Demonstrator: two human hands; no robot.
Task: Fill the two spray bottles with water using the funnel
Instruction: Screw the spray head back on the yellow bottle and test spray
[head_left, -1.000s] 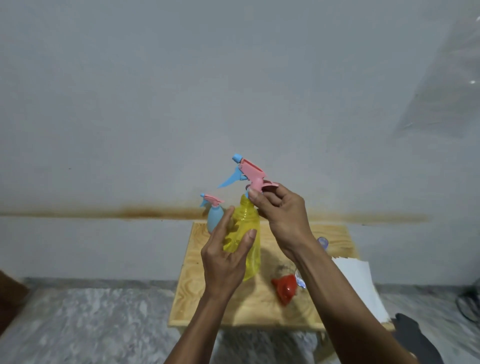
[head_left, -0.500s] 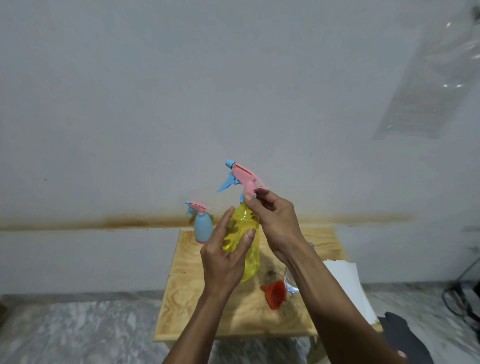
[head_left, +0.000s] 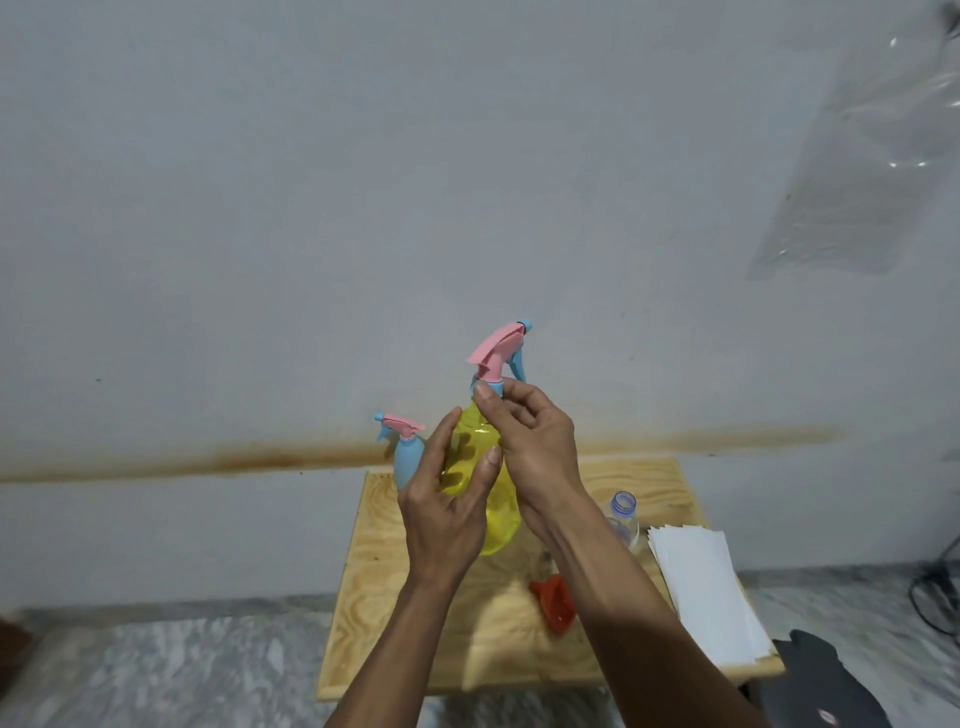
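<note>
I hold a yellow spray bottle (head_left: 501, 514) in the air above a small wooden table (head_left: 395, 623). My left hand (head_left: 447, 514) grips its body. My right hand (head_left: 535, 447) pinches the blue collar under its pink spray head (head_left: 496, 353), whose nozzle points right. A smaller blue spray bottle (head_left: 405, 457) with a pink head stands upright at the table's back left corner. A red funnel (head_left: 556, 603) lies on the table below my right forearm. A clear water bottle (head_left: 621, 519) without a cap stands behind that forearm, partly hidden.
A stack of white paper (head_left: 701, 582) lies along the table's right edge. A dark object (head_left: 821, 680) sits on the marble floor at the lower right. A grey wall rises close behind the table, and cables lie at the far right.
The pink spray head has turned around: its nozzle pointed left before and points right now. My right hand's fingers have shifted on the collar. The view has also shifted.
</note>
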